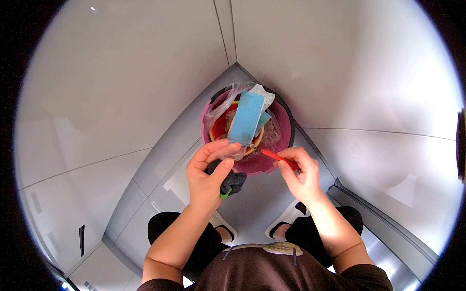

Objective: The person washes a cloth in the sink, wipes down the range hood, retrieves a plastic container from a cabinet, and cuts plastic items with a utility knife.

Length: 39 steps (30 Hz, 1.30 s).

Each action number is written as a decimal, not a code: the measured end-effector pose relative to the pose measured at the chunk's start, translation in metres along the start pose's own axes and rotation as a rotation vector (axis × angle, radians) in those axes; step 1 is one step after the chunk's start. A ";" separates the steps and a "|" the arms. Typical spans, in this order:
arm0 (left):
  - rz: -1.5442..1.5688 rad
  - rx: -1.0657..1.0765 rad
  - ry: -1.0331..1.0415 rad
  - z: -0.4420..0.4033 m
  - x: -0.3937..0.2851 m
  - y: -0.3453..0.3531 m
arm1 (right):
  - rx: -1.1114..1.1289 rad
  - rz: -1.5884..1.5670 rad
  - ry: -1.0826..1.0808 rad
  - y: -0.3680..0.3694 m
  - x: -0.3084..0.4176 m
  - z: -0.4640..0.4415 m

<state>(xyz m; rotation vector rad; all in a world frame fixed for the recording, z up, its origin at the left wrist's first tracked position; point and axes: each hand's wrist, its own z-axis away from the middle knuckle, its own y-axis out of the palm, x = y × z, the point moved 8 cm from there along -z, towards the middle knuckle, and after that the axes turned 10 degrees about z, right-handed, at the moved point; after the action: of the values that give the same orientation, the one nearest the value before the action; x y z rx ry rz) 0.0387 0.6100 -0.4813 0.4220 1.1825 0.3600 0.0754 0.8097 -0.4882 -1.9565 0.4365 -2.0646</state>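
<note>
My left hand (211,167) is closed around a bunched dark grey fabric piece (232,181) with a green edge. Clear plastic (234,151) shows at its fingertips. In the pinch of my right hand (301,172) is a slim red-handled tool (277,156), its thin tip pointing left toward the left fingertips. I cannot make out the exact kind of tip. Just beyond both hands stands a pink bin (287,121) with a black rim. A light blue face mask (247,116) lies on top of the rubbish inside it.
Inside the bin are crumpled clear plastic bags (225,107), a white perforated sheet (264,95) and a red container with a yellow rim (213,136). Pale wall panels (349,72) meet in a corner behind it. My white shoes (290,216) are on the grey floor (242,206).
</note>
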 end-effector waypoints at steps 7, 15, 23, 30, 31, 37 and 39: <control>0.087 0.013 -0.093 -0.001 0.006 -0.001 | 0.028 -0.016 0.017 0.002 -0.001 -0.002; 0.024 -0.051 -0.075 -0.002 0.007 -0.004 | -0.054 -0.030 0.008 0.000 0.000 -0.003; 0.004 -0.072 -0.062 -0.001 0.006 -0.006 | -0.070 -0.026 -0.003 0.001 0.000 -0.002; 0.022 -0.068 -0.050 0.001 0.003 -0.004 | -0.030 -0.014 0.015 0.003 0.000 -0.001; 0.027 -0.065 -0.049 0.001 0.003 -0.003 | 0.005 0.002 0.023 0.005 0.000 -0.001; 0.044 -0.062 -0.108 0.003 0.008 -0.005 | 0.003 -0.022 0.017 0.006 0.001 0.000; 0.051 -0.050 -0.110 0.003 0.008 -0.005 | 0.013 -0.026 0.027 0.007 0.001 0.000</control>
<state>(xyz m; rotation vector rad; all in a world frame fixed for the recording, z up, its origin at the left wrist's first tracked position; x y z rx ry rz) 0.0448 0.6093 -0.4891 0.4238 1.0549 0.4053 0.0751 0.8030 -0.4898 -1.9389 0.4042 -2.1066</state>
